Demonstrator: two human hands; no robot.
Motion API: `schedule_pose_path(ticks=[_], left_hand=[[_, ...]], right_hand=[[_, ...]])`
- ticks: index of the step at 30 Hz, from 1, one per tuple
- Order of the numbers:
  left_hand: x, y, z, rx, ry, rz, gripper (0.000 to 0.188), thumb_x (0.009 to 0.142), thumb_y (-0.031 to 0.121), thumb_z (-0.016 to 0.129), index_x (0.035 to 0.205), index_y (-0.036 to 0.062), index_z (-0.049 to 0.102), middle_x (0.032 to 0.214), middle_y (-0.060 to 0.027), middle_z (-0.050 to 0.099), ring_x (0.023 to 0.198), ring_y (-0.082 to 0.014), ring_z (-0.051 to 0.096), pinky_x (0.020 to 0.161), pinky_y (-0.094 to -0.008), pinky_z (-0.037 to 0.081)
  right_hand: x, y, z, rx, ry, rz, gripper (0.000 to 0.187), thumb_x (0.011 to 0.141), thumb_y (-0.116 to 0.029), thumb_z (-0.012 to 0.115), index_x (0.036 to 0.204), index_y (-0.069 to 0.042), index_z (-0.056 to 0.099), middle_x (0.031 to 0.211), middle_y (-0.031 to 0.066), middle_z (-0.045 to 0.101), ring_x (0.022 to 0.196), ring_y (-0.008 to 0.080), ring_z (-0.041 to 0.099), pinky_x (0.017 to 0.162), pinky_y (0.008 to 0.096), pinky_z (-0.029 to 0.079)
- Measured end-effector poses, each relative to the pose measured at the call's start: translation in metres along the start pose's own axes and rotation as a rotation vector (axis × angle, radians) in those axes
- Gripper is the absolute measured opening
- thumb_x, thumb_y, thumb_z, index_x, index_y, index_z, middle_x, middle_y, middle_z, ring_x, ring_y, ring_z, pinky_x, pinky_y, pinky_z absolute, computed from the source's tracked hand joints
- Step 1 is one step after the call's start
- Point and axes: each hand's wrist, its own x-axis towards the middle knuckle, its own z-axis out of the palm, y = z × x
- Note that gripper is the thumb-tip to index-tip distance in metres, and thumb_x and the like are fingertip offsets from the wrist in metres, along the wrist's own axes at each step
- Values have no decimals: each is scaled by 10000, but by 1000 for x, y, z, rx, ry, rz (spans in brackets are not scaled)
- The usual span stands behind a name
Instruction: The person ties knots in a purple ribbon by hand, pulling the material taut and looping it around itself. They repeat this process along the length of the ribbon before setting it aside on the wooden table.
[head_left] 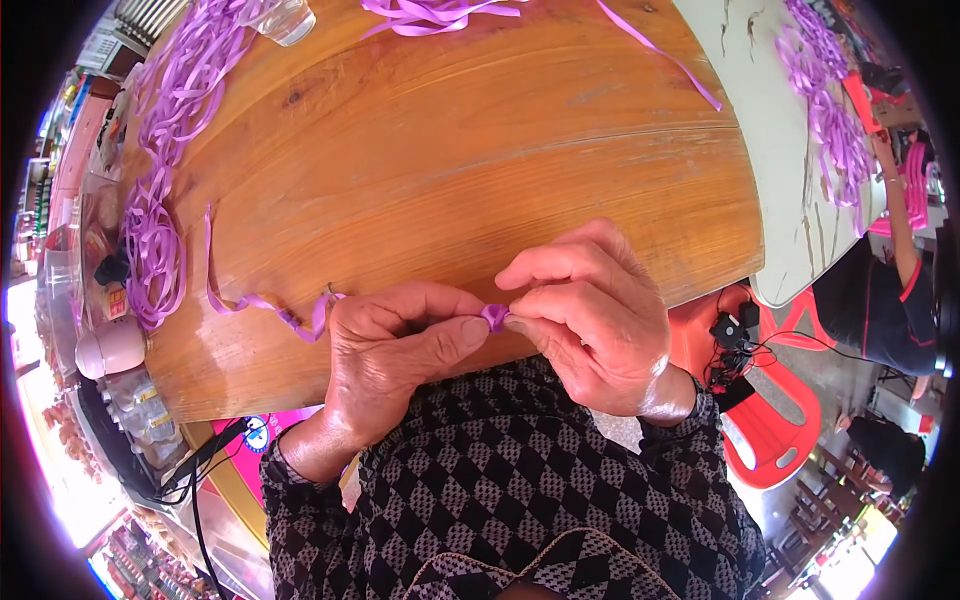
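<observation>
**Two Hands Pinch a Little Purple Ribbon Fold**

Your left hand (385, 345) and your right hand (590, 320) meet just over the near edge of the wooden table (480, 150). Between them sits a tiny folded bit of purple ribbon (494, 317). Your left thumb and first finger are closed on it from the left. Your right fingertips (520, 318) are closed on it from the right. Both hands are curled almost shut, with only the small fold poking out. Holding it this tight from both sides seems to keep the fold from springing open.

A long ribbon tail (262, 303) runs out from behind your left hand and lies on the table to your left. It looks like the same ribbon as the fold, but your hand hides the join, so you cannot be sure.

You hold the fold close to your body, above your checked shirt (520, 480), where you can see it well.

More ribbon waits farther away. A big loose ribbon pile (165, 150) lies along the left side of the table. Another bunch of ribbon (430, 15) sits at the far edge, next to a clear plastic cup (287, 20). A small pink jar (110, 350) stands off the left end of the table.

To your right, another person (890, 290) sits at a pale table (780, 150) with purple ribbon loops (830, 110). A red plastic chair (770, 430) stands beside you.
</observation>
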Motion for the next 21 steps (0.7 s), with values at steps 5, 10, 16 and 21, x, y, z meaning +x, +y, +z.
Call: schedule_pose_path(ticks=[5, 10, 16, 21], left_hand=[[1, -2, 4, -33, 30, 6, 132, 803, 52, 661, 905, -30, 644, 811, -49, 655, 707, -67, 576, 616, -176, 462], [5, 0, 7, -284, 13, -42, 123, 804, 68, 656, 870, -32, 625, 755, -59, 645, 625, -71, 564, 537, -181, 445], [5, -3, 3, -408, -27, -87, 114, 819, 76, 637, 859, -27, 611, 706, -57, 620, 589, -78, 557, 506, -181, 433], [3, -2, 15, -375, 51, -109, 114, 821, 73, 633, 871, -25, 605, 739, -62, 628, 602, -77, 562, 523, -188, 445]], right_hand=[[-2, 0, 1, 24, -8, 15, 223, 613, 30, 730, 776, -17, 585, 876, 91, 631, 724, 239, 546, 591, 307, 442], [0, -3, 4, 36, -10, 33, 379, 618, -119, 769, 948, -14, 615, 951, 100, 620, 781, 250, 562, 640, 319, 452], [-4, -4, 9, 6, 39, -9, 473, 591, -170, 784, 1007, -22, 614, 939, 88, 608, 761, 247, 546, 623, 319, 438], [-7, -6, 13, -66, 23, -18, 435, 597, -102, 777, 1001, -39, 628, 874, 75, 594, 722, 240, 530, 598, 316, 432]])
